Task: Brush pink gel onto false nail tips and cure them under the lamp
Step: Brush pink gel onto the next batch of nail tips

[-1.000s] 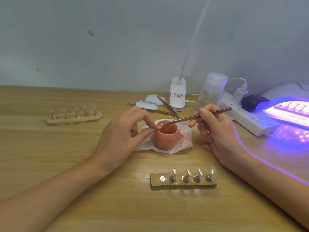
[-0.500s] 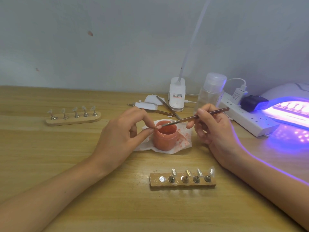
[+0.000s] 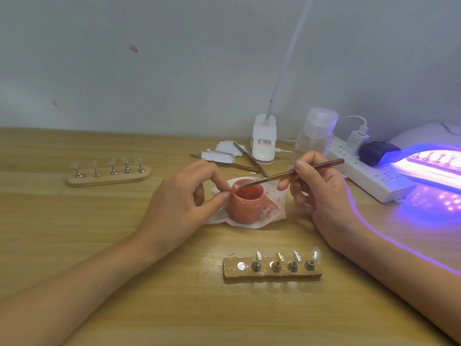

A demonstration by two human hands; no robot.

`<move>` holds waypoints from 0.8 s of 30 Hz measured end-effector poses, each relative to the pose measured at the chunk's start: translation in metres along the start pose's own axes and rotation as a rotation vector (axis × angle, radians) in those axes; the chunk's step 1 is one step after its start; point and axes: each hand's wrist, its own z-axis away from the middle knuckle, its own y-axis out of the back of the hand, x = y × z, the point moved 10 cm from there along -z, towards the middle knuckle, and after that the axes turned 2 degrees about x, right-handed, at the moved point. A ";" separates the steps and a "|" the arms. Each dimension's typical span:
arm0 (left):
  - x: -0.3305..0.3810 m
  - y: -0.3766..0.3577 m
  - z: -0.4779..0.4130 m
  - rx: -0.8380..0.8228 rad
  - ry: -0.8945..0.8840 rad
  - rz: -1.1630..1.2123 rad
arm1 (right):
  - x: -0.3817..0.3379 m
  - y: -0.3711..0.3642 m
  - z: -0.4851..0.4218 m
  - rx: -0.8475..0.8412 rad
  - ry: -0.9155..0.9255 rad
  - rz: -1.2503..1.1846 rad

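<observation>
PINK COAT GOES ON: We find the false nail tip pinched between thumb and forefinger of the left hand, just over the left rim of the open pot of pink gel. The bristle end of the brush meets the tip. The right hand holds the brush pen-fashion, its fingers closed round the slim handle.

To do this step well, we judge that short, light strokes from base to free edge suit best, laying a thin, even film. Working above the pot lets any drip fall back in. The pinching thumb and forefinger should stay on the tip's edges, off the wet face. Both wrists lie low by the wooden surface and can rest there to steady the stroke.

The pot stands on a white tissue smeared with pink. Nearer us, a wooden stand carries four tips and one bare spot at its left end, likely this tip's place. A second stand with five clear tips waits well to the left. At far right the lamp glows violet over another rack; we would hold the loaded brush clear of that light.
</observation>
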 end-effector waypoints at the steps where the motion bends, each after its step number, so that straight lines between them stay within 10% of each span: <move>1: 0.000 0.000 0.000 0.000 0.000 0.001 | 0.001 0.000 0.000 0.006 -0.006 0.016; 24: -0.003 -0.001 0.000 -0.009 0.034 0.020 | -0.008 0.008 0.003 0.071 0.051 -0.004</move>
